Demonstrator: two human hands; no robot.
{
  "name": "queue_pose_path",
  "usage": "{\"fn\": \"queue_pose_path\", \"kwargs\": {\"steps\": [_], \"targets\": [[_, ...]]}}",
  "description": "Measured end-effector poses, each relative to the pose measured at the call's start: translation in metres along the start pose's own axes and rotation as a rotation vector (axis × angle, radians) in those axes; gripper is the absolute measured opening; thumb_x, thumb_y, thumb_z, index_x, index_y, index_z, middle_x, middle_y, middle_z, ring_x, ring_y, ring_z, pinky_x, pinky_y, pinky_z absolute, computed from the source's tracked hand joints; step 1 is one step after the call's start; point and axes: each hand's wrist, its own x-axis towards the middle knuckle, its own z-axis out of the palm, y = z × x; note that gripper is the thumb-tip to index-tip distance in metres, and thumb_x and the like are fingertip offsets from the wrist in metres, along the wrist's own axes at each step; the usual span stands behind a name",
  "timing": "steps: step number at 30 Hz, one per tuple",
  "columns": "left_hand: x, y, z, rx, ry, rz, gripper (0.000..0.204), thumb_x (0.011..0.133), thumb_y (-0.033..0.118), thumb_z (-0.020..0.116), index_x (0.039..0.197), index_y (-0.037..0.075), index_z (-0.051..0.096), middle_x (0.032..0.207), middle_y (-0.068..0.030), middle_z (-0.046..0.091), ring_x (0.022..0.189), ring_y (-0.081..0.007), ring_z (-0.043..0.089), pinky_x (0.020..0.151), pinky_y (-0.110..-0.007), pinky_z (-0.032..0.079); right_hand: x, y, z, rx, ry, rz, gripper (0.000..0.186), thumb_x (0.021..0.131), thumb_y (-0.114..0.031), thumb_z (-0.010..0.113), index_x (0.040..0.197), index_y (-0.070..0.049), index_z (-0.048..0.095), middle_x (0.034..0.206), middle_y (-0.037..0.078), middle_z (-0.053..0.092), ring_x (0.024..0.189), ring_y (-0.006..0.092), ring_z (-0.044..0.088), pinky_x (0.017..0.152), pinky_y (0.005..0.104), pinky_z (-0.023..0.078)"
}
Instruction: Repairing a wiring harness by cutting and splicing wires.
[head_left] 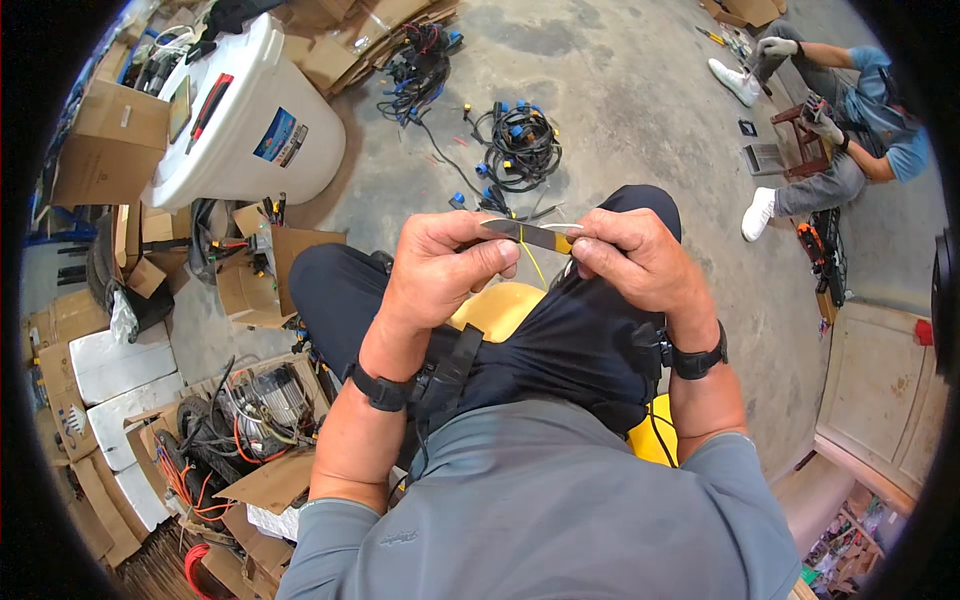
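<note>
between hands (437, 265), knife blade (541, 236) against yellow wire (533, 263), open floor (690, 145) front-right

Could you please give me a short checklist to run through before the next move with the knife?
1. Knife held: ok, the right hand grips it between thumb and fingers.
2. Thin yellow wire at the blade: ok, it meets the blade and hangs down below it.
3. Left hand clear of the blade: not ok, its thumb and fingers are right by the tip.
4. Hand protection: not ok, both hands are bare.
5. Co-worker clear of the blade: ok, seated well off to the right.
6. Wire nicked or intact: cannot tell, too small.
</note>
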Motion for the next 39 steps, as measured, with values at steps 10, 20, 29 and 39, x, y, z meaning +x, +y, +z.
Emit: {"fn": "queue_pose_path", "kwargs": {"steps": [10,20,29,39], "targets": [[0.004,-0.003,0.007,-0.003,0.070,0.125,0.010,0.084,-0.001,0.067,0.092,-0.006,0.067,0.079,-0.0133,0.069,0.064,-0.0152,0.065,0.060,-0.026,0.054,-0.002,0.003,0.020,0.262,0.086,0.179,0.015,0.094,-0.013,0.057,0.096,0.000,0.064,0.066,0.002,0.059,0.057,0.0086,0.053,0.054,0.0255,0.043],[0.008,-0.003,0.004,0.020,0.067,0.203,0.008,0.084,-0.003,0.067,0.092,-0.006,0.064,0.089,-0.0177,0.070,0.078,-0.0231,0.069,0.071,-0.035,0.058,0.004,0.002,0.027,0.271,0.122,0.110,0.017,0.095,-0.015,0.057,0.099,-0.001,0.065,0.069,0.002,0.061,0.061,0.0082,0.056,0.057,0.0243,0.044],[0.009,-0.002,-0.001,-0.084,0.214,0.338,0.013,0.085,-0.006,0.065,0.098,-0.007,0.062,0.087,-0.0182,0.070,0.078,-0.0240,0.070,0.071,-0.034,0.058,-0.002,0.015,0.025,0.359,0.289,0.126,0.020,0.093,-0.012,0.058,0.107,0.002,0.063,0.078,0.004,0.065,0.071,0.0084,0.059,0.063,0.0254,0.047],[0.008,-0.005,0.003,-0.034,0.310,0.374,0.014,0.086,-0.002,0.066,0.099,-0.006,0.062,0.091,-0.0126,0.066,0.083,-0.0234,0.069,0.071,-0.035,0.059,-0.005,0.012,0.050,0.172,0.333,0.018,0.023,0.085,-0.005,0.064,0.107,0.003,0.063,0.093,0.011,0.066,0.083,0.0167,0.063,0.076,0.0281,0.050]]}}
